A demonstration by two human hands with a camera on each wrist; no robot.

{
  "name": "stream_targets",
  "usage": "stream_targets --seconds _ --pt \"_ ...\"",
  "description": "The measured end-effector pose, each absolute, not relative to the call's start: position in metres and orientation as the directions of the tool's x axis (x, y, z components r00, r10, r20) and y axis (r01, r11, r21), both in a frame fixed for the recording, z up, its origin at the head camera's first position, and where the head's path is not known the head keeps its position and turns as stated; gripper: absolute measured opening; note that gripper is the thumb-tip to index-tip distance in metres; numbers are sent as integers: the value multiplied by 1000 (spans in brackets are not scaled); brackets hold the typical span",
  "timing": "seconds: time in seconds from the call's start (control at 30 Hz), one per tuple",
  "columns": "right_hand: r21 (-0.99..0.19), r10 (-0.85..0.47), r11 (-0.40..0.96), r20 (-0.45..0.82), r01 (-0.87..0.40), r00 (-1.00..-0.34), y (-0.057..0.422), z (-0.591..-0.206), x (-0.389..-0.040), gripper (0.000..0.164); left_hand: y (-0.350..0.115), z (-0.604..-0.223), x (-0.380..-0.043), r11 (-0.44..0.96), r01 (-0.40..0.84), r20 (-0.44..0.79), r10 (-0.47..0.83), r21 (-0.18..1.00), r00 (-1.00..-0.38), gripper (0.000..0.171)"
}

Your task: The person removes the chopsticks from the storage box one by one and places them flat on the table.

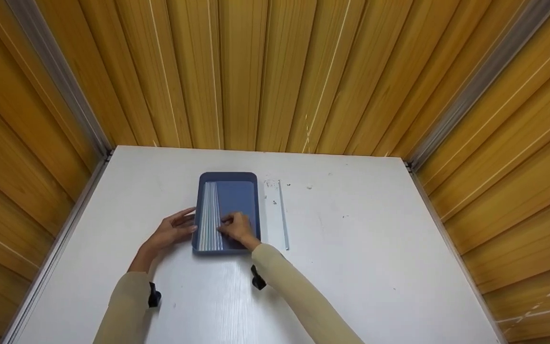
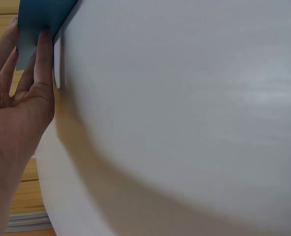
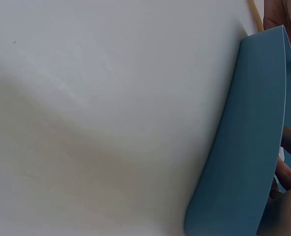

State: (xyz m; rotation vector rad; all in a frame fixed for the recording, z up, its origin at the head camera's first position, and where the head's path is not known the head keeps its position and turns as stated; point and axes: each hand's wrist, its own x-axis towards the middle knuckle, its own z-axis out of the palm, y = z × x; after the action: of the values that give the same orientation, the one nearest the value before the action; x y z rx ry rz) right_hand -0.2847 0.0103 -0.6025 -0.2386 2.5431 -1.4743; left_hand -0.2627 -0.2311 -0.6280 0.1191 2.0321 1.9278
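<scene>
A blue rectangular tray (image 1: 227,176) lies on the white table, its left half lined with several thin, pale sticks (image 1: 209,215) laid lengthwise side by side. My left hand (image 1: 172,231) is at the tray's left side; in the left wrist view its fairly straight fingers (image 2: 44,59) touch the blue wall. My right hand (image 1: 237,227) reaches over the right wall into the tray. Its thumb and forefinger pinch the rightmost stick, near the middle of the row. In the right wrist view, the tray's wall (image 3: 243,132) hides most of that hand's fingers.
Just right of the tray, a pale clear strip (image 1: 275,215) with a darker right edge lies on the table (image 1: 361,267). Small dark specks mark the tabletop. Wood-patterned panels (image 1: 241,71) stand behind and on both sides.
</scene>
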Motion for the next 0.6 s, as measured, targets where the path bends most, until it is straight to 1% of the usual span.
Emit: stream_targets --seconds 0.07,0.2,0.6 --pt "-860 -237 504 -47 -82 -970 10 -604 -286 25 -231 -628 -264 81 -182 -197 277 980 -940 73" --pt "-849 -242 515 -12 -118 -970 9 -606 -288 22 -230 -627 -265 83 -200 -214 253 976 -943 72" --pt "-819 -177 568 -22 -84 -984 11 -606 -287 21 -230 -628 -265 83 -175 -191 271 981 -943 71"
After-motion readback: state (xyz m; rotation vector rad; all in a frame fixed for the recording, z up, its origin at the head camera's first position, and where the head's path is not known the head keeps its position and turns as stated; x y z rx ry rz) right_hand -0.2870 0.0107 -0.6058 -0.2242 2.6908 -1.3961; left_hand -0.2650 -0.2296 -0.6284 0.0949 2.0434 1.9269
